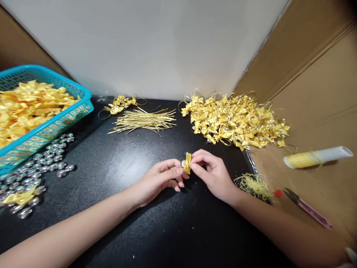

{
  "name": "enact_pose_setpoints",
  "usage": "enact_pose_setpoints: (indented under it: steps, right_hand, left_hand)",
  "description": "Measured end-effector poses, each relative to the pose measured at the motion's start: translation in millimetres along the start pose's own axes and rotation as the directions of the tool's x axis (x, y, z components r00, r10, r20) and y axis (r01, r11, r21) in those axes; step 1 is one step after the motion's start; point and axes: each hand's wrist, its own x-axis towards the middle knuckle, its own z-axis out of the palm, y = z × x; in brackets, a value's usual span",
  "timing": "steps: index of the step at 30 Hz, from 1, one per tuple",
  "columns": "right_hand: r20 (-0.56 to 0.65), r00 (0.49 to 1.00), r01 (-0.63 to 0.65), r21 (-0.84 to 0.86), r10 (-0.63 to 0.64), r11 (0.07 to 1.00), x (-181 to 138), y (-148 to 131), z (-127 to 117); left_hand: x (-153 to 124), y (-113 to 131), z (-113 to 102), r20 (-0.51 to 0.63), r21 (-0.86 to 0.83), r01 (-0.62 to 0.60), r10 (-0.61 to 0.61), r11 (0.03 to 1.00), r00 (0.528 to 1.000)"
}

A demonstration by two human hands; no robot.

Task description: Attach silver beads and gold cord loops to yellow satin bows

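My left hand [160, 179] and my right hand [213, 173] meet over the middle of the black table [117, 208]. Both pinch a small yellow ribbon bow [187, 163] with a silver bead on its left side. The fingers of each hand are closed on it. Behind the hands lies a bundle of gold wire ties [143, 121]. A large heap of finished yellow bows [237, 119] with beads and gold loops sits at the back right.
A teal basket [64, 119] full of yellow ribbon pieces stands at the left. Several clear beads [47, 160] are scattered beside it. A few bows [119, 103] lie at the back. Yellow trimmings [255, 185], pink scissors [309, 208] and a white and yellow tube [318, 156] lie on cardboard at the right.
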Motion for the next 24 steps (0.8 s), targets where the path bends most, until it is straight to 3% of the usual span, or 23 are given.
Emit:
enact_pose_setpoints:
  steps: [7,10,14,17,20,24]
  right_hand:
    - [0.023,0.965,0.256,-0.3,-0.262,0.919,-4,-4,2]
    - [0.038,0.961,0.271,-0.299,-0.272,0.915,-3,-4,1]
    - [-0.001,0.979,0.195,-0.252,-0.202,0.948,0,-4,-4]
    - [-0.04,0.975,0.199,-0.273,-0.218,0.941,1,-4,-7]
    - [0.017,0.961,0.262,-0.362,-0.274,0.895,2,-6,-8]
    - [0.092,0.965,0.26,-0.461,-0.246,0.849,2,-6,-6]
  left_hand:
    - [0,-5,-1,-0.024,0.06,-0.161,0.163,0.985,0.986]
    - [1,-4,-2,-0.032,0.127,-0.259,0.265,0.958,0.964]
    - [1,-4,-5,-0.036,0.2,-0.381,0.395,0.903,0.918]
    - [3,-5,-9,-0.017,0.193,-0.366,0.377,0.91,0.926]
    - [3,-6,-11,0.052,0.159,-0.315,0.311,0.936,0.949]
    - [2,-5,-9,0.075,0.191,-0.299,0.289,0.935,0.954]
